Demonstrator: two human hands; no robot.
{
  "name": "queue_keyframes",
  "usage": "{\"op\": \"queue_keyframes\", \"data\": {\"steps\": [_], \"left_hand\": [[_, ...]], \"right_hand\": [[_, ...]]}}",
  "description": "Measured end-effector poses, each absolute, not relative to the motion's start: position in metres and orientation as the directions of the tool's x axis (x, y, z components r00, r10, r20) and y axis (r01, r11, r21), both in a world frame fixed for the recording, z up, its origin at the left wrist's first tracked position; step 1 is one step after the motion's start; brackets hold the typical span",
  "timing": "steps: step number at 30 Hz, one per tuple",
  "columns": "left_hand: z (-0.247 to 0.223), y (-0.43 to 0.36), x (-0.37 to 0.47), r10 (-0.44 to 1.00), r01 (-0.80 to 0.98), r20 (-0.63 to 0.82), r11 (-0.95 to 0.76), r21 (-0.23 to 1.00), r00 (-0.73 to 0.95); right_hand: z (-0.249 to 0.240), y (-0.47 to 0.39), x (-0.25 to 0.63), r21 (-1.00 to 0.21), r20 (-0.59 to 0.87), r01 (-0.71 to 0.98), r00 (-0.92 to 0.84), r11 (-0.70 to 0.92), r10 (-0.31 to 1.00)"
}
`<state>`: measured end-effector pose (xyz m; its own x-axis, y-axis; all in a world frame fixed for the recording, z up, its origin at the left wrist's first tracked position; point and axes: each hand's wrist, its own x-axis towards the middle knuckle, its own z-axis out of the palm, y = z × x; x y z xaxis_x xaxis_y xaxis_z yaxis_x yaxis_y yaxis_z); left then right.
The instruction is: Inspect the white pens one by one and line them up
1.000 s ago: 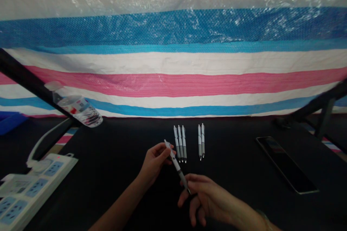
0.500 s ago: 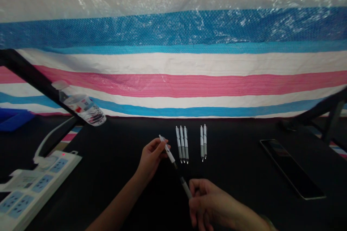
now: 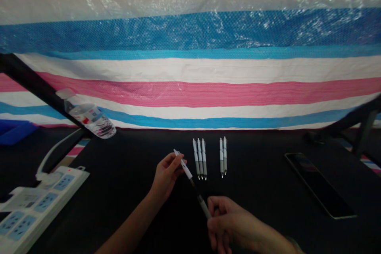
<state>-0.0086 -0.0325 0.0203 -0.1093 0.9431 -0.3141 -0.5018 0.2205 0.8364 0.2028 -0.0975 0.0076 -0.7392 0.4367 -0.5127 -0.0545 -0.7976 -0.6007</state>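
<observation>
Slim white-and-grey plastic click pen (image 3: 187,171), opened into two lengths, hangs slantwise above the smooth black table (image 3: 262,162), well in from the far edge. If I were leaning in, I'd watch the thin dark rod (image 3: 193,183) between the two lengths, probably the ink refill: a tilt or a jerk could let it slide out and roll toward the near edge. Any small spring, which I can't make out from here, might spring away if the lengths part suddenly. Bringing them together off line could bend the rod or catch the thread.

Thumb and fingers of the left hand (image 3: 166,174) pinch the white clip end; the right hand (image 3: 224,222) has its fingers curled closely around the grey grip section (image 3: 204,207), hiding the tip.

As for looks, the upper barrel is glossy white, the lower part dull grey with a darker, see-through-looking collar. Three matching white-and-grey pens (image 3: 200,158) and another matching pair (image 3: 223,156) lie toward the far edge.
</observation>
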Motion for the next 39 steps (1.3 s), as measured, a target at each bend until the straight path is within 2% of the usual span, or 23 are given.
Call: {"op": "queue_keyframes", "data": {"steps": [8, 16, 24, 29, 34, 39], "left_hand": [[0.020, -0.057, 0.014, 0.967, -0.382, -0.253, 0.238, 0.893, 0.011], [0.019, -0.052, 0.008, 0.969, -0.391, -0.242, 0.244, 0.887, 0.055], [0.026, -0.051, 0.007, 0.968, -0.409, -0.252, 0.233, 0.882, 0.008], [0.025, -0.051, 0.008, 0.966, -0.412, -0.258, 0.234, 0.880, -0.003], [0.025, -0.052, 0.007, 0.968, -0.405, -0.252, 0.232, 0.884, 0.005], [0.027, -0.051, 0.007, 0.964, -0.395, -0.266, 0.238, 0.887, -0.017]], "right_hand": [[0.011, -0.096, 0.201, -0.620, -0.521, -0.144, -0.661, -0.772, 0.541], [0.008, -0.094, 0.200, -0.598, -0.492, -0.183, -0.684, -0.780, 0.538], [0.004, -0.098, 0.200, -0.623, -0.481, -0.165, -0.690, -0.764, 0.541], [0.004, -0.098, 0.200, -0.589, -0.491, -0.183, -0.693, -0.787, 0.529], [0.006, -0.097, 0.199, -0.626, -0.504, -0.148, -0.672, -0.765, 0.543], [0.001, -0.097, 0.200, -0.581, -0.497, -0.198, -0.682, -0.789, 0.537]]}}
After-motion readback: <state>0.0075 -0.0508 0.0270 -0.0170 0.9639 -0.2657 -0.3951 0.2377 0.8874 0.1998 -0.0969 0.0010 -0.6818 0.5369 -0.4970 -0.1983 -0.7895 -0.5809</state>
